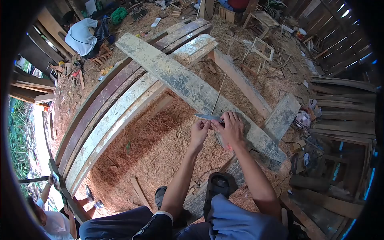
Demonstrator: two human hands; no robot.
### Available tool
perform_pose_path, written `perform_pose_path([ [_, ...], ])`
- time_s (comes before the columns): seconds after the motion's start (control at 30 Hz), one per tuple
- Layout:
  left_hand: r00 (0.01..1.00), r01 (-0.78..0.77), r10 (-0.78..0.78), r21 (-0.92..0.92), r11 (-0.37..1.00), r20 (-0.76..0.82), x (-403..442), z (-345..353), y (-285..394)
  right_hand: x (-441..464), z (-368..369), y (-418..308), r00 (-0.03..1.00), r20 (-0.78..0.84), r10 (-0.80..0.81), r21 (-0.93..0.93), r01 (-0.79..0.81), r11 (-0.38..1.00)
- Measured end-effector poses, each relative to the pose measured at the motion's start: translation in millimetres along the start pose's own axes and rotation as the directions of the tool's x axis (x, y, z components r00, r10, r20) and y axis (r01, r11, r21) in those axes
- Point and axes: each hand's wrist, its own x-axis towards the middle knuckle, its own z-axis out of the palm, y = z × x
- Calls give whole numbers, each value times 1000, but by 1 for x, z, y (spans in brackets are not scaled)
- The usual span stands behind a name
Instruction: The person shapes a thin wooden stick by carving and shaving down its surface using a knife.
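Observation:
My right hand point(232, 127) is wrapped round the dark handle of a knife point(206, 117), its blade pointing left above my left hand. My left hand point(199, 134) is closed in a pinch just below the blade; what lies between its fingertips is too small to make out. A thin wooden stick point(218, 95) runs from beyond the plank down to the blade, and I cannot tell whether my fingers hold its near end. Under and beyond my hands, a long, worn plank point(182, 82) slopes from upper left to lower right.
Long curved boards point(120, 108) sweep across the left side. Wood shavings point(160, 150) cover the ground. One person in a white shirt point(81, 37) crouches at the back left; another person point(56, 220) is at lower left. Stacked timber point(340, 108) lines the right wall, near a small wooden frame point(263, 49).

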Motion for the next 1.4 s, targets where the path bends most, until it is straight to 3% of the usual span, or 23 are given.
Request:
perform_pose_path([
  [0.33, 971, 120, -73, -200, 972, 226, -27, -27, -2, 2, -2, -3, 999, -32, -34, 15, 35, 999],
  [0.43, 986, 103, -85, -128, 986, 141, -25, -21, -3, 1, -1, -2, 997, -23, -71, -9, 71, 997],
  [0.73, 986, 117, -102, -109, 987, 133, -6, -6, 1, 0, 3, -3, 999, 43, -25, -13, 25, 1000],
  [0.83, 989, 93, -77, -128, 987, 128, -5, -5, -2, 1, 7, -2, 998, -30, -59, -53, 57, 997],
  [0.93, 995, 57, -49, -102, 993, 84, -3, -1, -3, 1, 4, -2, 997, 56, -46, -89, 51, 995],
  [1.4, 997, -75, 72, -84, 994, -35, -4, 7, -14, 3, 0, -6, 991, 57, -121, -166, 129, 978],
])
